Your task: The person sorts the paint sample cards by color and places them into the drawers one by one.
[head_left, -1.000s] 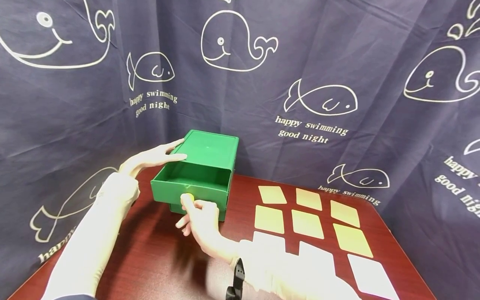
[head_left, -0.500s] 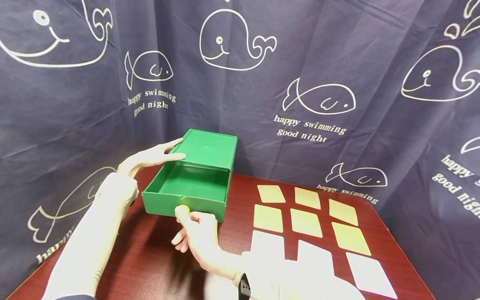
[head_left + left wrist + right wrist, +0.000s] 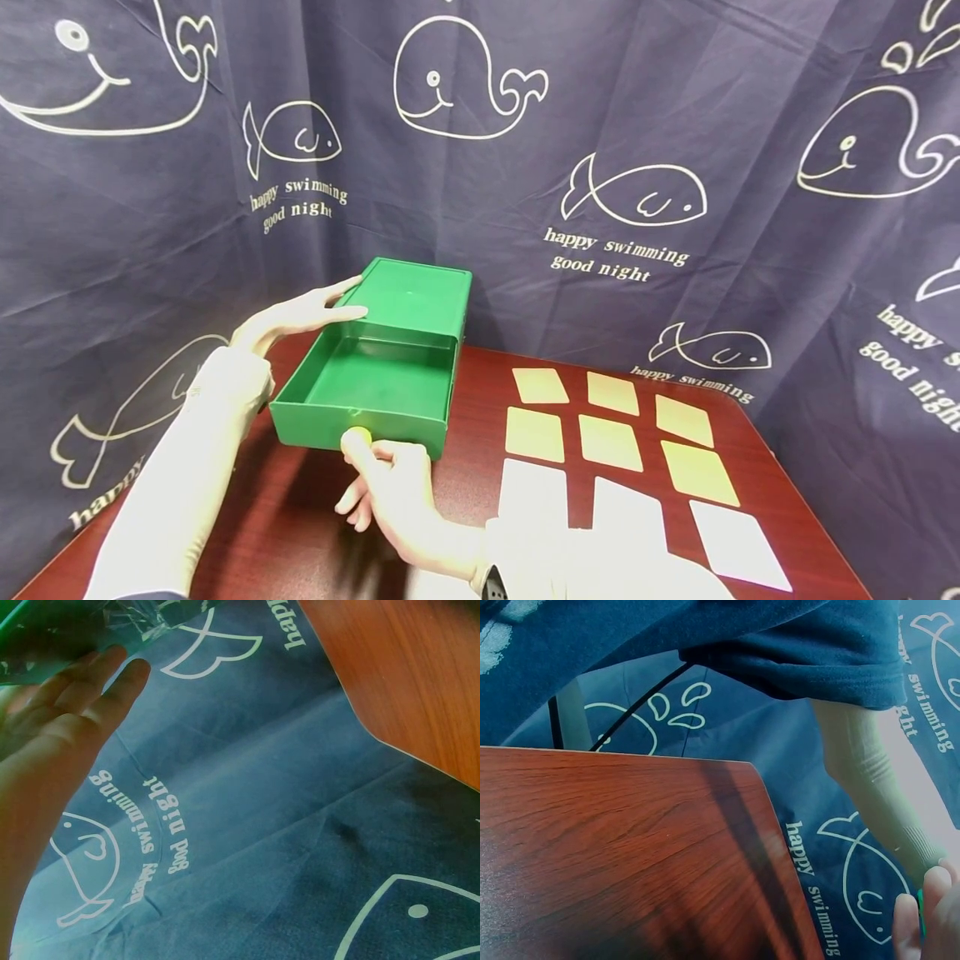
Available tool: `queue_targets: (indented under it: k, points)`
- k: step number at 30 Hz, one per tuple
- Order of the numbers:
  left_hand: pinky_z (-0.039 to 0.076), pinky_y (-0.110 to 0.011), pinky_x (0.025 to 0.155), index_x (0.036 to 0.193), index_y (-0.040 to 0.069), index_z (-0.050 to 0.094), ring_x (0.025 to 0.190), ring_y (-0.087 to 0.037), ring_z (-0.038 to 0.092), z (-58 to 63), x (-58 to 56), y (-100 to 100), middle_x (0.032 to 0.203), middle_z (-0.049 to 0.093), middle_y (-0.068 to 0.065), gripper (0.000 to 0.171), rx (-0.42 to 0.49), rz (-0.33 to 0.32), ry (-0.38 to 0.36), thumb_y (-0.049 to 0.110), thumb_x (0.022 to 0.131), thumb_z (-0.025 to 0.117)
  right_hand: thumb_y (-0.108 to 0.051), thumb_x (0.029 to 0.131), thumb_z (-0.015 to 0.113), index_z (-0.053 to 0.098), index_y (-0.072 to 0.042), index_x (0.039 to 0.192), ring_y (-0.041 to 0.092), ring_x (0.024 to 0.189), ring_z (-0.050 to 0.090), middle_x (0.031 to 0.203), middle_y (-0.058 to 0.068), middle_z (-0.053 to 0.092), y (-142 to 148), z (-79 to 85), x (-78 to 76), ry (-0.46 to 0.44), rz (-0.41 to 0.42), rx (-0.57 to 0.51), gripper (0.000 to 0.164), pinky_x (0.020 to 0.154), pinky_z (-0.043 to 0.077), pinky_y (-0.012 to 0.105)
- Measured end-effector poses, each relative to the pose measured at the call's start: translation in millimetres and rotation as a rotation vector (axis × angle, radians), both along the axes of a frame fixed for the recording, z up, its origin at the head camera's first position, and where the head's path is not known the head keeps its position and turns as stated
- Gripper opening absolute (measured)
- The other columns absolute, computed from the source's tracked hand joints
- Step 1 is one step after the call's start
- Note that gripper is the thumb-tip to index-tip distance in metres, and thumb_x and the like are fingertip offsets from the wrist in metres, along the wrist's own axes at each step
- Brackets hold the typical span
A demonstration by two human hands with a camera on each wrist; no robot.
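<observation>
A green drawer box [image 3: 411, 296] stands on the table at left centre in the head view. Its upper drawer [image 3: 311, 425] is pulled far out towards me, and I see nothing lying inside. My right hand [image 3: 401, 496] pinches the small yellow knob [image 3: 360, 436] on the drawer's front, thumb on top. Against the box's left side and top edge rests my left hand [image 3: 300, 315], its thumb lying straight on the top. The left wrist view shows that hand's extended fingers [image 3: 124, 694] beside the green plastic. The drawer now hides the box's lower front.
Several pale yellow and white square cards [image 3: 610, 442] lie in rows on the right of the dark red table [image 3: 480, 392]. My right forearm partly covers the nearest ones. A dark blue curtain [image 3: 510, 200] with whale and fish drawings surrounds the table.
My right hand has drawn the drawer by its knob towards me and slightly left, exposing much more of its inside. The left hand has stayed on the box.
</observation>
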State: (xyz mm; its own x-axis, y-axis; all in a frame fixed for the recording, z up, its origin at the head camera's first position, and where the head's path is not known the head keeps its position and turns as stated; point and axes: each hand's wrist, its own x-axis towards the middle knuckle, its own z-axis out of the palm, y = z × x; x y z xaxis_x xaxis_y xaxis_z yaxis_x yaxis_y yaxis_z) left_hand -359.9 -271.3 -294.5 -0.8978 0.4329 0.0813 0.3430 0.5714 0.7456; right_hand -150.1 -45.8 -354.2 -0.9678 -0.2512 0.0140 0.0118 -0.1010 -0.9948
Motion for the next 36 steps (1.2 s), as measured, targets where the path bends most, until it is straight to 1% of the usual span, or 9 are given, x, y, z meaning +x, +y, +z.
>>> queue_targets:
  k: [6,12,15,21,25,29,32,34,36]
  points:
    - [0.027,-0.051,0.117,0.157,0.020,0.007,0.134,-0.029,0.041,-2.2,-0.8,0,0.154,0.033,-0.015,0.079,0.022,-0.007,-0.004,0.036,0.097,0.056,-0.036,0.088,0.068,0.066,-0.007,0.079,0.008,0.030,0.044,0.055,0.031,0.061,3,-4.4,2.0,-0.014,0.033,0.003,0.030,0.038,0.040,0.019]
    - [0.026,-0.050,0.118,0.157,0.019,0.007,0.137,-0.029,0.038,-4.3,0.2,0,0.155,0.033,-0.016,0.079,0.021,0.003,-0.002,0.036,0.098,0.056,-0.036,0.089,0.066,0.066,-0.009,0.081,0.007,0.030,0.044,0.058,0.035,0.060,5,-7.9,2.1,-0.012,0.057,0.004,0.028,0.036,0.037,0.017]
    - [0.026,-0.050,0.118,0.157,0.020,0.008,0.137,-0.029,0.038,-4.4,1.1,0,0.154,0.034,-0.016,0.078,0.026,0.015,-0.006,0.035,0.097,0.056,-0.037,0.090,0.066,0.065,-0.009,0.081,0.007,0.030,0.044,0.056,0.033,0.060,7,-8.7,2.4,-0.018,0.071,0.015,0.030,0.036,0.036,0.017]
    - [0.026,-0.051,0.118,0.157,0.022,0.007,0.137,-0.029,0.038,-4.6,0.3,-1,0.155,0.033,-0.016,0.078,0.026,0.017,-0.003,0.036,0.098,0.056,-0.039,0.090,0.065,0.069,-0.005,0.086,0.008,0.032,0.045,0.061,0.032,0.064,22,-13.2,5.1,0.017,0.121,0.104,0.034,0.037,0.032,0.018]
    - [0.027,-0.051,0.118,0.157,0.023,0.008,0.136,-0.029,0.038,-4.8,-1.2,0,0.155,0.033,-0.015,0.077,0.031,0.019,-0.009,0.037,0.098,0.056,-0.034,0.089,0.067,0.071,-0.004,0.092,0.009,0.034,0.046,0.067,0.034,0.065,49,-18.6,3.9,0.087,0.152,0.191,0.030,0.039,0.035,0.018]
    - [0.027,-0.050,0.118,0.157,0.023,0.008,0.135,-0.028,0.039,-3.4,-0.8,1,0.155,0.033,-0.015,0.078,0.021,0.029,-0.008,0.037,0.097,0.056,-0.029,0.088,0.069,0.070,-0.004,0.093,0.007,0.039,0.050,0.069,0.030,0.066,83,-26.4,-6.0,0.177,0.144,0.288,0.025,0.042,0.041,0.018]
    - [0.026,-0.050,0.118,0.157,0.023,0.008,0.136,-0.028,0.038,-1.9,-0.3,1,0.155,0.033,-0.015,0.078,0.009,0.038,-0.007,0.039,0.097,0.056,-0.027,0.088,0.070,0.069,-0.007,0.096,0.002,0.050,0.053,0.071,0.020,0.068,110,-37.9,-15.9,0.308,0.120,0.422,0.022,0.046,0.044,0.017]
    - [0.023,-0.051,0.119,0.157,0.022,0.007,0.138,-0.029,0.036,-1.0,-0.2,1,0.156,0.031,-0.015,0.078,0.000,0.037,-0.002,0.039,0.097,0.055,-0.029,0.087,0.071,0.069,-0.010,0.100,0.004,0.061,0.058,0.077,0.013,0.068,128,-47.8,-22.5,0.434,0.109,0.547,0.023,0.055,0.049,0.018]
    - [0.022,-0.051,0.119,0.157,0.022,0.007,0.139,-0.028,0.034,-0.1,-0.3,1,0.156,0.030,-0.015,0.078,-0.001,0.036,-0.004,0.039,0.097,0.055,-0.033,0.085,0.072,0.067,-0.015,0.105,0.008,0.079,0.062,0.087,0.004,0.070,148,-58.2,-28.4,0.539,0.094,0.676,0.028,0.070,0.053,0.024]
